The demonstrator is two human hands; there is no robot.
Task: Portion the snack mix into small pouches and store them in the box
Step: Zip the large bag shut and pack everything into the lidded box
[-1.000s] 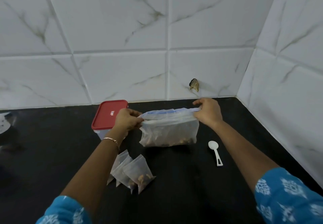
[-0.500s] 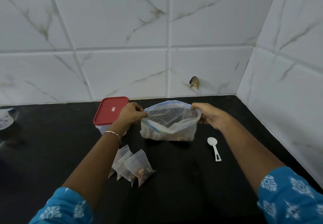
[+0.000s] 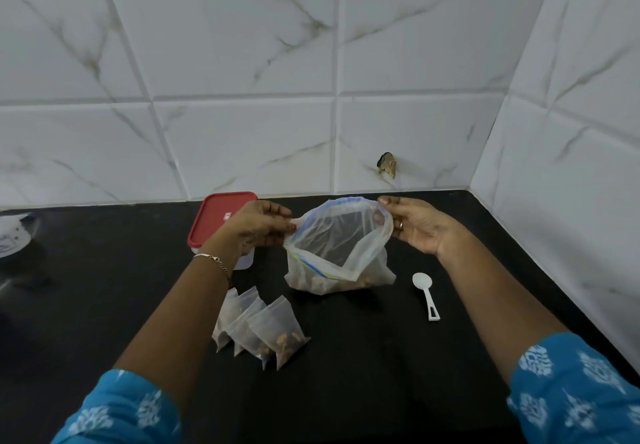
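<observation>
Both grips, left hand (image 3: 258, 223) & right hand (image 3: 417, 227), pinch snack bag (image 3: 337, 253) rim btwn them, mouth open.

The scene is seen from one head-worn camera, aimed forward and down. The counter (image 3: 363, 374) is viewed closely, from just above it.

1. The big bag (image 3: 337, 263) stands on the counter (image 3: 363, 374) near its back edge, toward the right corner.
2. The box (image 3: 221, 225) sits left of it.
3. The spoon (image 3: 426, 296) lies right of it.
4. The pouches (image 3: 263, 329) lie before the box.
</observation>
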